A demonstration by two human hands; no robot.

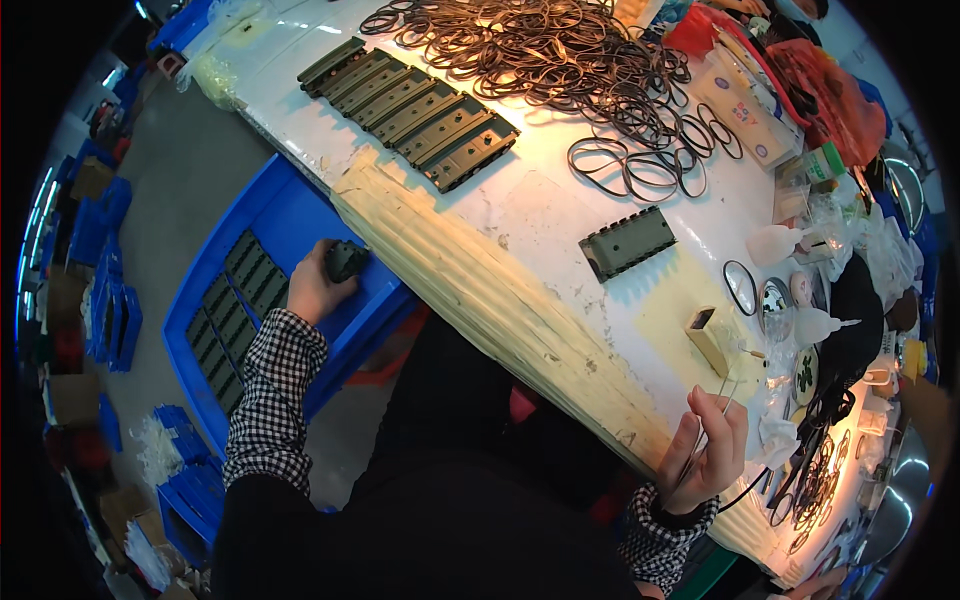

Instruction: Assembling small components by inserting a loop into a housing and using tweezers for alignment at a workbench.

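My left hand (318, 285) reaches down into a blue bin (285, 215) beside the table and is closed around a dark ribbed part (346, 260). More of these dark parts (232, 318) lie in rows in the bin. My right hand (708, 445) rests at the table's near edge and pinches thin metal tweezers (722, 395) pointing up toward a small tan block (708, 335). One dark ribbed part (628, 242) lies alone on the white table (540, 205).
A row of several dark parts (412, 108) lies at the table's far left. A big heap of black rubber rings (560, 60) spreads behind it. Small bottles (825, 325), loose rings (740, 285) and bags crowd the right side. Blue crates (105, 300) stand on the floor.
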